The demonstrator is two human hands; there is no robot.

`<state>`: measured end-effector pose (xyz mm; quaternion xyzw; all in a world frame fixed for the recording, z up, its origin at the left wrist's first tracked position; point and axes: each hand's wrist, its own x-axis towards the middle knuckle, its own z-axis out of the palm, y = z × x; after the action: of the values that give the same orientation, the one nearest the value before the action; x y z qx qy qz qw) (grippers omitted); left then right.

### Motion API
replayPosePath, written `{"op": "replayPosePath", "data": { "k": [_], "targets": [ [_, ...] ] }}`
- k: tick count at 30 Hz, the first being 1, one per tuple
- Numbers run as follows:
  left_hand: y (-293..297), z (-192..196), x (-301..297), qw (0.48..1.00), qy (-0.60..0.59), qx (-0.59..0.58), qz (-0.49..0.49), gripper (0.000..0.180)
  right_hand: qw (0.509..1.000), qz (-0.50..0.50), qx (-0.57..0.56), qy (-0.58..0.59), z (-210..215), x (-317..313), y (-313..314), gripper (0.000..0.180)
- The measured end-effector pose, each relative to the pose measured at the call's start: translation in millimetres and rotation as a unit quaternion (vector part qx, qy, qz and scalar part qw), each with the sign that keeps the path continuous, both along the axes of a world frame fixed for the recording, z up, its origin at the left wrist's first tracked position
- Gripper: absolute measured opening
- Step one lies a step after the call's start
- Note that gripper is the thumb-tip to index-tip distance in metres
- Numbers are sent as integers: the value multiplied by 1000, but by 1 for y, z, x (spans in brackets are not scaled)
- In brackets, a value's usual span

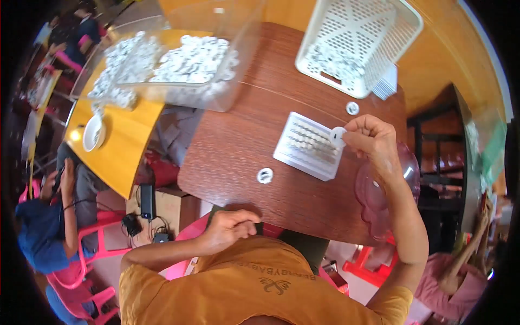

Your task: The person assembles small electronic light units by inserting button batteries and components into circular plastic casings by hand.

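My right hand [374, 142] pinches a small white round disc [337, 135] at the right edge of a white rectangular tray [307, 146] that holds rows of small white pieces. The tray lies on a dark brown wooden table [244, 146]. My left hand [233, 225] rests curled at the table's near edge with nothing visible in it. Two more white discs lie loose on the table, one disc [265, 175] left of the tray and another disc [352, 108] beyond it.
A white perforated plastic basket [360, 40] with small parts stands at the table's far right. A clear bin [179, 62] full of white pieces sits at the far left. A pink translucent bowl [379, 189] is under my right wrist. A person in blue [49, 227] sits at the left on a pink chair.
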<state>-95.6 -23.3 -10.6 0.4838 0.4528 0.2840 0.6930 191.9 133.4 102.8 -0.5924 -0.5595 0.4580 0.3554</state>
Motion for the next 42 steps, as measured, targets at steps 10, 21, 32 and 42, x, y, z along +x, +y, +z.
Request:
{"op": "replayPosePath", "data": {
  "k": [10,21,32,42],
  "targets": [
    [3,5,28,985,5,170,-23,24,990,120,68,-23,95,-130,76,21],
    [21,0,-2,966,76,232,91,23,958,108,246,-101,22,-100,80,23],
    [85,14,23,821,322,470,42,35,996,38,75,9,0,-43,-59,10],
    [78,2,27,796,320,513,22,37,997,-20,38,67,-69,-66,-124,12]
  ]
}}
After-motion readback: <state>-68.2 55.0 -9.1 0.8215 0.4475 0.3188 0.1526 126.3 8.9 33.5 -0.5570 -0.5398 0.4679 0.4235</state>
